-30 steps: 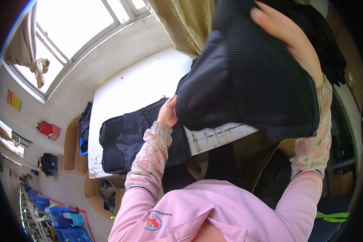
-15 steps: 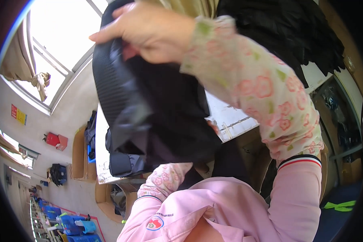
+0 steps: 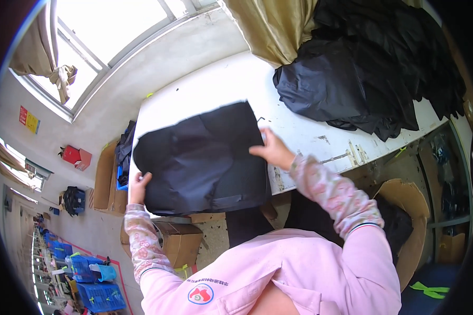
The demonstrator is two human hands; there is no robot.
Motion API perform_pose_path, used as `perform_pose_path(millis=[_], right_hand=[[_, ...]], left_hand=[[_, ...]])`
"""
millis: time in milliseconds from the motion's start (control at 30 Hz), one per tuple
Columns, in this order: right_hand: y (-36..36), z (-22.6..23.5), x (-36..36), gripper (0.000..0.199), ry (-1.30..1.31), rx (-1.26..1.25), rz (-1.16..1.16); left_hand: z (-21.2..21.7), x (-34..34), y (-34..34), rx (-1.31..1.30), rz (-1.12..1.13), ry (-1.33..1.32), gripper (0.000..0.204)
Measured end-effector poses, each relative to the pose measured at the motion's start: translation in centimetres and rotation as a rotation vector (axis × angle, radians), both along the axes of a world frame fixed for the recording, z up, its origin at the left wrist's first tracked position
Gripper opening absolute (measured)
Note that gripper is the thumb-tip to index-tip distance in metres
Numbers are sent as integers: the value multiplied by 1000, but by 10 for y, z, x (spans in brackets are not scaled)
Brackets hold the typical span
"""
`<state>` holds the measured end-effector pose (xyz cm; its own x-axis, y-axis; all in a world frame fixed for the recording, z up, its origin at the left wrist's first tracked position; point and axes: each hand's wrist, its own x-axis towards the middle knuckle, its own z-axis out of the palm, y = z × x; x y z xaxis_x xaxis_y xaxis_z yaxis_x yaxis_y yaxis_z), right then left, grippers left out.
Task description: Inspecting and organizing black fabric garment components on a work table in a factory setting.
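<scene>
Left hand (image 3: 138, 188) and right hand (image 3: 274, 150) are set at opposite edges of a roughly rectangular black fabric piece (image 3: 199, 163) on the white worktop (image 3: 207, 88), pinching not discernible; light, limp handling is expected, hold best taken at corners.

Both hands (image 3: 137, 189) (image 3: 277, 150) forward, well apart

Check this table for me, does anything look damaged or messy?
Yes: the white table has dark scuffs and brownish, worn-looking patches near its front edge, to the right of the black fabric piece. The black fabric heap farther right looks loosely crumpled. Nothing looks spilled.
</scene>
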<state>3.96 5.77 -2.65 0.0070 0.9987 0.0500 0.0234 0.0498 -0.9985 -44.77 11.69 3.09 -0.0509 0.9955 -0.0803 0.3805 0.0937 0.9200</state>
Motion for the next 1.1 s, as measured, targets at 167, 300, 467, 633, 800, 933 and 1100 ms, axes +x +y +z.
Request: perform_pose_path(millis=[167, 300, 467, 633, 800, 933, 1100], right_hand=[[6, -67, -37, 78, -187, -130, -141], [7, -65, -23, 106, -313, -198, -165], [44, -80, -47, 115, -18, -270, -105], [41, -47, -46, 88, 32, -520, 74], [28, -52, -39, 71, 145, -492, 40], [13, -41, -39, 73, 152, -487, 35], [-7, -49, -21, 71, 192, -353, -70]], left_hand=[[-81, -24, 0, 39, 157, 474, 65], [-79, -16, 16, -159, 82, 117, 77], [-103, -76, 39, -362, -117, 255, 84], [-105, -97, 50, -571, -159, 0, 74], [-86, -30, 17, -681, -113, -280, 69], [-72, 7, -20, -659, -153, -438, 67], [-47, 56, -36, -686, -198, -512, 68]])
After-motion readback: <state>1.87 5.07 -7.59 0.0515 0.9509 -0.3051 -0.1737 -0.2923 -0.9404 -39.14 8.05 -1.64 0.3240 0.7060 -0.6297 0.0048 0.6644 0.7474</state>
